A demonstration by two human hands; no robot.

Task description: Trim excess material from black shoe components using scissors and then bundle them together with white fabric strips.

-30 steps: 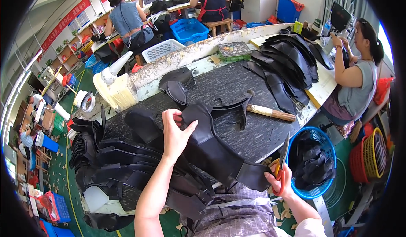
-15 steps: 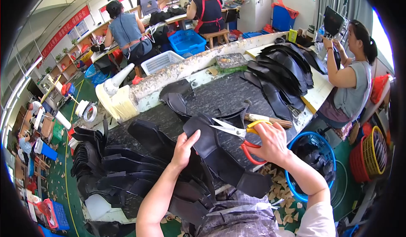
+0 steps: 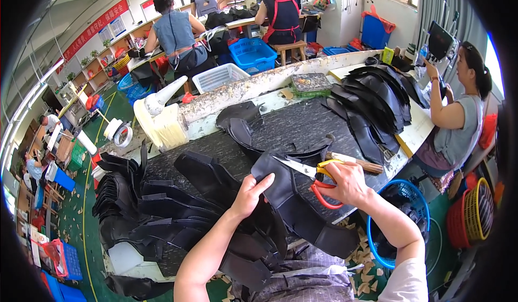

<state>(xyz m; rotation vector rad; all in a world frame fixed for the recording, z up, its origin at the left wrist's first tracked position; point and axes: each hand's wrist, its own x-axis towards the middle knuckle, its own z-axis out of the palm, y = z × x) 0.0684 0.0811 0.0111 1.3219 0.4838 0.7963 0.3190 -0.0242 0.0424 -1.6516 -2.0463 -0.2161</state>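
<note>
My left hand [image 3: 249,197] pinches the upper end of a long curved black leather-like piece [image 3: 299,207], thumb on top. My right hand [image 3: 349,183] is wrapped round the handles of a pair of scissors [image 3: 295,165], one loop yellow and one red. The silvery blades point left and lie at the upper edge of the piece, beside the left thumb. Part of the blades seems hidden by the piece. Beneath and left of my hands, similar black pieces [image 3: 175,207] overlap on a dark worktable [image 3: 286,124].
A fanned stack of black pieces [image 3: 372,100] lies at the far right, near a wooden-handled tool [image 3: 356,163]. Right of me stands a blue basket [image 3: 426,199] with black scraps. A cone of cream thread [image 3: 162,124] stands far left. A co-worker [image 3: 458,113] works on the right.
The scissor blades have come closer together at the edge of the black piece. The whole view has shifted, so the scene sits further right; both hands keep their hold.
</note>
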